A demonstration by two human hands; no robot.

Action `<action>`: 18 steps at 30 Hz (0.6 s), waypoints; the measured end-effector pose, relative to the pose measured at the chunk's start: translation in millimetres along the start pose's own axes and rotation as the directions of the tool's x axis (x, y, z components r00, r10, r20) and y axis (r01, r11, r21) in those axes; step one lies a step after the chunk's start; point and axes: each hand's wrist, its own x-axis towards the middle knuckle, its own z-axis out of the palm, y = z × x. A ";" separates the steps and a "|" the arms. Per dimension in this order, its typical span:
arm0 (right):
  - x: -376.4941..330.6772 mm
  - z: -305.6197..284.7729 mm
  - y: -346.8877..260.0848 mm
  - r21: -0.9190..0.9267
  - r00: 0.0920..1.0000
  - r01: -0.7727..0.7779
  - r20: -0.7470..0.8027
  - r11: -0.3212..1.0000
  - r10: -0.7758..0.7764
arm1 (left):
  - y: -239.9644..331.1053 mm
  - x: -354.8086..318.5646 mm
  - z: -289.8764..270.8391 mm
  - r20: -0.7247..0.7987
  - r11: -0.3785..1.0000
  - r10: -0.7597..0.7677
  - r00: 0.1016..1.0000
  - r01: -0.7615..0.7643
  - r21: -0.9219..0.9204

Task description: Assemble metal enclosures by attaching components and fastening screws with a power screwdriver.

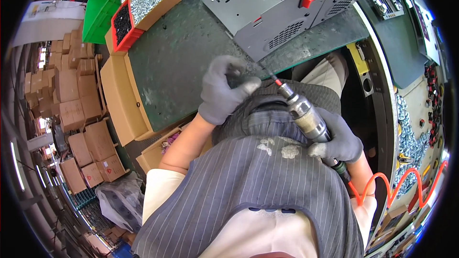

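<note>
My right hand (337, 138), in a grey glove, is closed around a pneumatic screwdriver (308, 119). The tool's long thin bit, with a red collar, points up and left toward the bench edge. My left hand (222, 91), also gloved in grey, hovers over the near edge of the bench, left of the bit. Its fingers are curved and slightly blurred, with the thumb apart from them; I see nothing between them. Beyond the bit stands a grey sheet-metal housing (282, 19) with slotted vents, round-hole grilles and red parts on its wall.
The dark bench (181, 62) bears a red bin (123, 28) of black screws, a carton of silver screws (148, 0) and a green bin (100, 12). An orange coiled air hose (389, 188) hangs at right. An open carton (119, 95) sits against the bench's left side.
</note>
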 end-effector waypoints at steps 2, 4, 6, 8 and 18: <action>-5.7 -4.0 8.0 0.075 0.996 -0.086 -0.025 0.993 0.088 | -13.0 8.2 3.9 -0.150 0.795 0.429 0.891 -0.294 0.530; -11.6 -8.1 28.3 0.095 0.994 -0.043 -0.098 0.995 0.052 | -15.8 16.9 22.6 -0.132 0.745 0.421 0.897 -0.259 0.614; -10.1 -5.7 45.1 0.114 0.973 0.060 -0.228 0.992 -0.033 | -22.0 29.9 37.6 -0.197 0.713 0.440 0.876 -0.207 0.670; -3.7 -2.9 51.8 0.137 0.968 0.085 -0.245 0.987 -0.050 | -32.9 39.1 27.9 -0.144 0.713 0.422 0.895 -0.229 0.662; 25.5 0.4 45.6 -0.005 0.984 0.102 -0.147 0.995 -0.102 | -20.9 56.2 7.9 -0.001 0.783 0.336 0.942 -0.279 0.555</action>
